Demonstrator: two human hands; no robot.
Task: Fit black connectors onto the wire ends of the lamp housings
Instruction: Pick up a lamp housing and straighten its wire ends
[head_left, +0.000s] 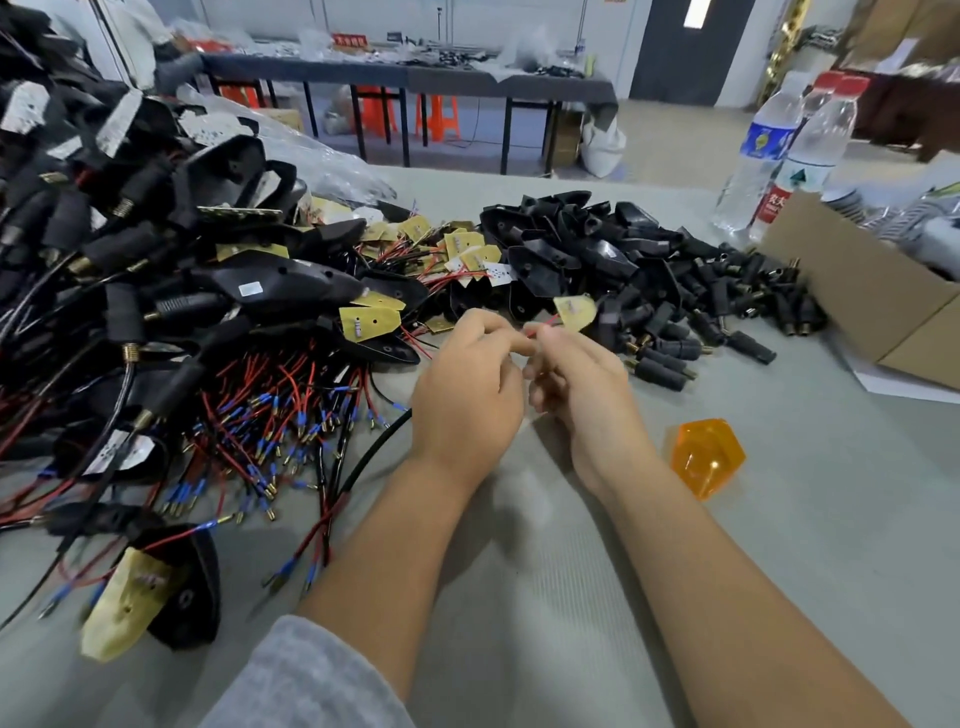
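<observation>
Together, left hand (467, 387) and right hand (576, 379) fingers pinch red wire (540, 326).

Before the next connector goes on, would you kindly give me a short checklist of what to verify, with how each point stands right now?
1. Wire in hand: left hand and right hand both pinch a thin red wire. Ok.
2. Connector already on this wire: hidden by the fingers. Cannot tell.
3. Connector supply: pile of black connectors lies just beyond the right hand. Ok.
4. Wire's circuit board hangs free near the connectors. Ok.
5. Orange lens lies apart from the hands. Ok.
</observation>
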